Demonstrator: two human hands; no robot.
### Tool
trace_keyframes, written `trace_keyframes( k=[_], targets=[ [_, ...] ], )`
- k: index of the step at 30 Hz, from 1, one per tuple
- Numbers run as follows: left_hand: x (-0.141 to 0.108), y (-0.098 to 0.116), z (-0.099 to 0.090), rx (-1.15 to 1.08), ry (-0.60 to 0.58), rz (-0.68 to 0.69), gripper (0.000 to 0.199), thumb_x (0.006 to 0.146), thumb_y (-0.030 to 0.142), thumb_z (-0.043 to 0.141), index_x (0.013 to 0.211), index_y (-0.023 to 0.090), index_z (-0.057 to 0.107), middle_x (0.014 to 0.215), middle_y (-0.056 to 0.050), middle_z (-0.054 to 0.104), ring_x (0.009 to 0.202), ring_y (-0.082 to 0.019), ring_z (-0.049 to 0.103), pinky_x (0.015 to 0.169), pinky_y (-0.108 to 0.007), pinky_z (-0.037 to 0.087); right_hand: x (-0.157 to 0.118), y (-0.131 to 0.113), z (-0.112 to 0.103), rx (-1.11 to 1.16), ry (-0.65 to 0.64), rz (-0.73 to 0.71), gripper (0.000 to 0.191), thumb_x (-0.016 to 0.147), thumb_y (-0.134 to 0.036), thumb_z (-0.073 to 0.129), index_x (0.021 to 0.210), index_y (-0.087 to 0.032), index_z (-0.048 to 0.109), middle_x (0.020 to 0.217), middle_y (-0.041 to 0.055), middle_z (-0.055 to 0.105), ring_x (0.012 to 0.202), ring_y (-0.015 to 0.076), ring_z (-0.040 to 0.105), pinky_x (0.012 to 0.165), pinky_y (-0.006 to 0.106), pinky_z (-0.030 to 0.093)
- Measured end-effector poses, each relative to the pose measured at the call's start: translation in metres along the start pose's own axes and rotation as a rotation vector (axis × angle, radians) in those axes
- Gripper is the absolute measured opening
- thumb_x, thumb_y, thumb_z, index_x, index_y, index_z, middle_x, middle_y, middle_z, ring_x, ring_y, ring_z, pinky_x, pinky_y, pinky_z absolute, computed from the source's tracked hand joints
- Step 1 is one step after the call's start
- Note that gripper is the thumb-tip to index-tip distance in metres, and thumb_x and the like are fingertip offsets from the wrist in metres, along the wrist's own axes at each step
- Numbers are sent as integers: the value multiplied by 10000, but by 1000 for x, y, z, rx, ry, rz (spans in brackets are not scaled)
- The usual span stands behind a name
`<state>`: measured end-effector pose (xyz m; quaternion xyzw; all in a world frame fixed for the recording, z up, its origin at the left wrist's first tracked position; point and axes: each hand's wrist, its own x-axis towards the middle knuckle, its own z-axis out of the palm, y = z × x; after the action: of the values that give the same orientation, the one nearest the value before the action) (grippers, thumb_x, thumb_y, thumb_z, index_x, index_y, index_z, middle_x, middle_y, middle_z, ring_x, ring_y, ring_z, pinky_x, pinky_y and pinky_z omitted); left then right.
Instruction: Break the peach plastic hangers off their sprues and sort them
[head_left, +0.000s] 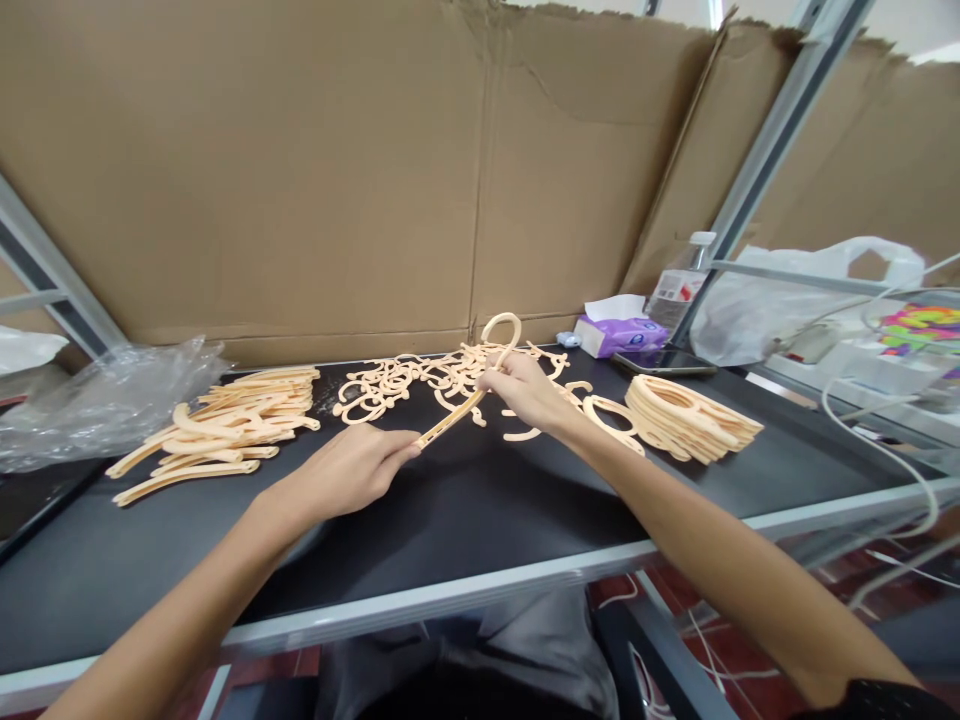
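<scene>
Over the table's middle, my left hand pinches the near end of a cream plastic hanger arm. My right hand is closed around a curved hanger hook where it meets the arm's far end. The hook's loop rises above my fingers, and they hide the joint. Behind lies a loose pile of cream hooks. Left of my left hand is a heap of hanger arms. On the right sits a neat stack of cream hanger pieces, with a looped piece lying against it.
Cardboard walls off the table's back. Crumpled clear plastic lies at the left. A purple tissue pack, a phone, a bottle and a white bag stand back right. A white cable hangs over the right edge.
</scene>
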<state>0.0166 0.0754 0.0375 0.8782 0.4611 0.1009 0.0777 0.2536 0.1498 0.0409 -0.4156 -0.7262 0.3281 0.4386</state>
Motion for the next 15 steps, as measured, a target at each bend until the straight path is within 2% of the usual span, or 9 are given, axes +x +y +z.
trace_keyframes(
  k=[5, 9, 12, 15],
  targets=[
    [-2, 1, 0, 139, 7, 15, 363, 1019, 325, 265, 955, 202, 600, 743, -36, 657, 635, -176, 609, 597, -257, 358, 3, 3, 0, -6, 30, -29, 177, 692, -289, 541, 574, -192, 453, 582, -37, 407, 578, 114, 380, 563, 278, 282],
    [-3, 2, 2, 275, 71, -7, 370, 1023, 323, 240, 1092, 212, 587, 853, -64, 714, 721, -215, 669, 622, -281, 387, 6, 7, 0, -39, 78, -52, 191, 701, -302, 532, 564, -189, 461, 580, -29, 420, 583, 119, 393, 563, 282, 281],
    [-2, 3, 5, 385, 159, -56, 327, 1004, 398, 325, 1065, 198, 576, 844, -74, 725, 692, -231, 672, 570, -281, 360, 7, 7, 1, -18, 105, -37, 214, 698, -301, 529, 545, -196, 422, 548, -36, 385, 551, 110, 364, 541, 284, 258],
    [0, 3, 9, 497, 233, -135, 380, 968, 514, 410, 1017, 181, 588, 788, -91, 726, 654, -248, 672, 522, -270, 307, 8, 7, 3, 13, 116, -17, 234, 701, -301, 531, 539, -202, 394, 526, -46, 350, 526, 102, 332, 527, 286, 240]
  ],
)
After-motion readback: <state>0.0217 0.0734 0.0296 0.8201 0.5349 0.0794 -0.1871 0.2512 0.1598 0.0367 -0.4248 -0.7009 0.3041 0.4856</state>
